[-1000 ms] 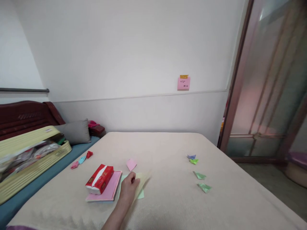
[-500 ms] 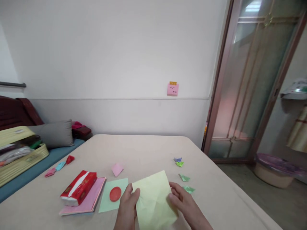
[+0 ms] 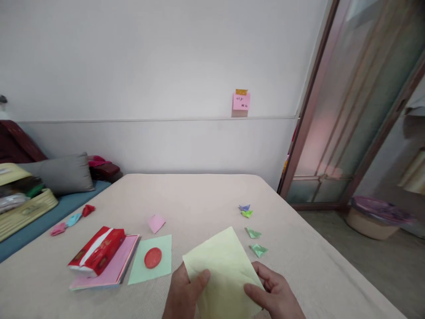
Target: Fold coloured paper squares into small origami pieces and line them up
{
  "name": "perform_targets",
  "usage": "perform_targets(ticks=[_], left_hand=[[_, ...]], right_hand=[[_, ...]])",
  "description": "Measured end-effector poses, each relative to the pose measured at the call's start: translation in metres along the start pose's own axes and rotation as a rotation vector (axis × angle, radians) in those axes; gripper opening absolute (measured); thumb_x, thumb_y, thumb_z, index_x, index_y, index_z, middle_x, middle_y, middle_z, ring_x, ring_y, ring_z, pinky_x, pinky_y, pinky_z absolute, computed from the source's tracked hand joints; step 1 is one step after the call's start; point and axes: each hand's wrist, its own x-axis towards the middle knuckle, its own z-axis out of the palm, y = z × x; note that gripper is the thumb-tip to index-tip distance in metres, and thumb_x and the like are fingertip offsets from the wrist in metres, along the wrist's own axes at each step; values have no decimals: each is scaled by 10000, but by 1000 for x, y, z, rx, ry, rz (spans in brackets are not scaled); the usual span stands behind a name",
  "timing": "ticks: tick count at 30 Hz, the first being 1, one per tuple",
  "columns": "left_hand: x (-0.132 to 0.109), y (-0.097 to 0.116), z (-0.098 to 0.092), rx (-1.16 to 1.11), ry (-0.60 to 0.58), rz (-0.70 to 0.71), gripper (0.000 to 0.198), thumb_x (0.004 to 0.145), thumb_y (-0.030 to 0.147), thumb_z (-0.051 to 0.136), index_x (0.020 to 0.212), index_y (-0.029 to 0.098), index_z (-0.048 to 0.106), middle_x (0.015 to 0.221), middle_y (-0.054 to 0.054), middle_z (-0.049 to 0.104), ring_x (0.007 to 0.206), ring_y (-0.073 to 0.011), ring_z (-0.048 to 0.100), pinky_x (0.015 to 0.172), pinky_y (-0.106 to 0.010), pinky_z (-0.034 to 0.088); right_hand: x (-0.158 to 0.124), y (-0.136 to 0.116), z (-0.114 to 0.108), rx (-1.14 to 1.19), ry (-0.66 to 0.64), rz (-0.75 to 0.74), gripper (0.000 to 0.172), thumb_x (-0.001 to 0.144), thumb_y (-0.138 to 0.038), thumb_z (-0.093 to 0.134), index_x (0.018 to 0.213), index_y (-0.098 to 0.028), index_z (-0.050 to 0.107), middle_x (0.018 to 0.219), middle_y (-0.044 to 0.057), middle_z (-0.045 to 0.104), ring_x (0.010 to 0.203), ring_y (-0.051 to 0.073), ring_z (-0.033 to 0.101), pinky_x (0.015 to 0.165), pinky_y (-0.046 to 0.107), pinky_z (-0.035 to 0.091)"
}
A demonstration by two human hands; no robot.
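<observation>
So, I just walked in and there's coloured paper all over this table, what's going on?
A person holds a pale yellow sheet in both hands, the left hand at its left edge and the right hand at its right, over the near part of the table. To the left lie a green sheet with a red disc on it and a red tissue pack on a pink pad. Small folded paper pieces lie to the right.

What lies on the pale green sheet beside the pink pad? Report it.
A round red disc lies flat on the green sheet, near its middle; nothing else rests there. Whatever is beneath the disc or sheet is covered; beige cloth shows around it.
</observation>
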Motion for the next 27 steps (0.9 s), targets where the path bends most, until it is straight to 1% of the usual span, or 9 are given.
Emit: perform_targets(ticks=[4,8,12,15,17,20,22,24,27], left_hand=[[-1,-4,-4,-11,-62,-34,336,698,358,705,942,127,707,801,-101,753,809,-311,671,683,-375,497],[-5,1,-4,-55,-11,-18,343,727,346,689,998,135,700,842,-91,754,815,-280,667,700,-349,490],[-5,3,0,-61,-46,6,345,725,368,692,959,117,718,788,-94,751,764,-272,669,683,-344,486],[-3,1,-1,-75,-74,-3,374,696,389,715,940,106,725,728,-87,741,703,-265,668,645,-338,484],[-2,-1,-3,-91,-38,-15,381,678,402,728,924,111,728,684,-74,731,660,-256,663,613,-328,480],[-3,0,-4,-75,77,-27,323,679,412,730,817,119,738,552,-49,691,579,-239,650,571,-313,472],[-4,2,-1,-92,99,-28,300,694,406,722,779,119,736,515,-48,676,559,-237,649,565,-313,472],[-4,4,3,-171,41,-32,300,702,382,720,843,117,732,587,-65,706,596,-243,664,587,-317,480],[-4,11,5,-248,-44,-32,330,710,316,719,982,129,704,773,-87,748,701,-241,682,638,-308,486]], right_hand=[[-1,0,-1,-36,80,-20,298,607,-360,775,834,-174,724,641,16,679,531,164,569,492,242,444],[-2,1,0,-68,61,-38,274,647,-396,753,751,-142,731,565,-9,596,394,57,379,351,159,211],[-4,3,3,-5,30,-41,263,745,-380,686,750,-120,724,453,-27,555,290,-19,189,372,188,50],[-4,3,4,107,97,-45,213,729,-357,705,766,-148,724,448,-22,566,288,-10,179,357,184,74],[-3,5,5,181,128,-59,217,698,-365,722,798,-172,725,472,-11,583,286,14,205,334,192,108],[0,15,8,223,75,-44,317,653,-387,749,887,-177,714,442,-14,569,277,28,211,313,194,113],[3,24,10,193,-3,10,363,640,-394,764,905,-153,707,429,-17,560,272,8,192,310,178,87],[6,32,12,149,-21,55,345,684,-416,736,866,-124,707,377,-38,511,267,-8,172,312,164,56],[7,31,9,100,54,57,317,774,-422,657,806,-110,706,279,-97,370,266,-10,123,331,161,36]])
